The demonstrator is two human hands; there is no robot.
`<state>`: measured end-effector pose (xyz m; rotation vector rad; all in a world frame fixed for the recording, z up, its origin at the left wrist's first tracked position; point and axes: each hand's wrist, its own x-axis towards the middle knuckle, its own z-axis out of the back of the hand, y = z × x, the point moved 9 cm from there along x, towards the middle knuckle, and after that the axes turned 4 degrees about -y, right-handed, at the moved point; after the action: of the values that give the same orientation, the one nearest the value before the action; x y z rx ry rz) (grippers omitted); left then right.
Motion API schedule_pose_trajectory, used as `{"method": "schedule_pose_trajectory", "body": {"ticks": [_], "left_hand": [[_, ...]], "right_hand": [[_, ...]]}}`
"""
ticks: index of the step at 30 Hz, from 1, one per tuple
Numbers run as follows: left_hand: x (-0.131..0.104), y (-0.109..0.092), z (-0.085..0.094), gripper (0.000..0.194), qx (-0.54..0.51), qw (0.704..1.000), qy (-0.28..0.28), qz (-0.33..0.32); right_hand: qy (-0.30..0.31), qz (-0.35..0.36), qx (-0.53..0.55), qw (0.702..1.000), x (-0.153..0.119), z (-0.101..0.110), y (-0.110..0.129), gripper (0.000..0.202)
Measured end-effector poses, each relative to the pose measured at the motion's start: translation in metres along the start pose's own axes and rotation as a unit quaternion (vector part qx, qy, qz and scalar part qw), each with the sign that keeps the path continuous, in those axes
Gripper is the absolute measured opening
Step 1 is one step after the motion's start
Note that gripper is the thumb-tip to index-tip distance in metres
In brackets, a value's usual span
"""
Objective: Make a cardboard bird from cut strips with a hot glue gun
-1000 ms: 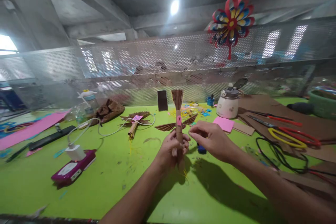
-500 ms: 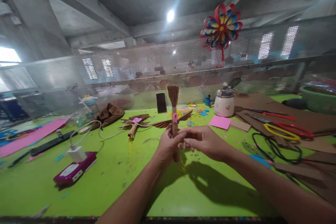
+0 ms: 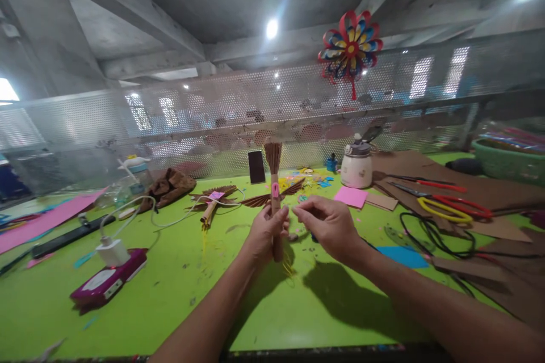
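My left hand point(image 3: 266, 232) is wrapped round the tube of a brown paper figure point(image 3: 276, 199), which stands upright with a pleated fan on top, pleated wings at its sides and a pink piece on its front. Yellow strands hang from its lower end. Just right of the figure, apart from it, is my right hand point(image 3: 332, 224), thumb and forefinger pinched together; whatever they hold, if anything, is too small to make out. A second brown figure point(image 3: 215, 199) with a pink patch lies on the green table point(image 3: 179, 295) to the left.
Scissors point(image 3: 451, 210), black cord point(image 3: 426, 235) and brown card point(image 3: 426, 173) lie right. A white bottle point(image 3: 356, 169) and phone point(image 3: 256, 167) stand behind. A purple power block point(image 3: 108, 281) with a white cable is left.
My right hand has moved away from the figure to the right and now pinches beside it. My left hand still holds the figure. The whole view has shifted slightly, and more blue paper shows.
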<state>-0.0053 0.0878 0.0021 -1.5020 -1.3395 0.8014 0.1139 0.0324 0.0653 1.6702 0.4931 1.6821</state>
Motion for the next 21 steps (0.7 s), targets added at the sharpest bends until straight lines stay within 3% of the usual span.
{"method": "schedule_pose_trajectory", "body": {"ticks": [3,6,12,14,15,21], "left_hand": [[0.003,-0.005,0.009,0.037,-0.022,0.999,-0.027,0.008],[0.007,-0.01,0.024,0.028,-0.046,0.996,-0.077,-0.001],[0.014,-0.007,0.037,0.019,-0.038,0.994,-0.098,-0.028],[0.015,-0.006,0.038,0.023,-0.031,0.994,-0.098,-0.04],[0.016,-0.006,0.038,0.024,-0.03,0.994,-0.098,-0.044],[0.017,0.003,0.037,0.018,-0.042,0.995,-0.09,-0.021]], "right_hand": [[-0.044,0.05,-0.054,0.996,0.01,0.017,0.004,0.024],[-0.096,0.04,-0.086,0.991,0.027,0.042,-0.012,0.034],[-0.177,-0.061,-0.122,0.975,0.055,0.097,-0.08,0.031],[-0.162,-0.131,-0.166,0.964,0.055,0.103,-0.109,0.025],[-0.126,-0.163,-0.196,0.959,0.055,0.1,-0.121,0.024],[0.046,-0.19,-0.291,0.936,0.061,0.063,-0.145,0.018]]}}
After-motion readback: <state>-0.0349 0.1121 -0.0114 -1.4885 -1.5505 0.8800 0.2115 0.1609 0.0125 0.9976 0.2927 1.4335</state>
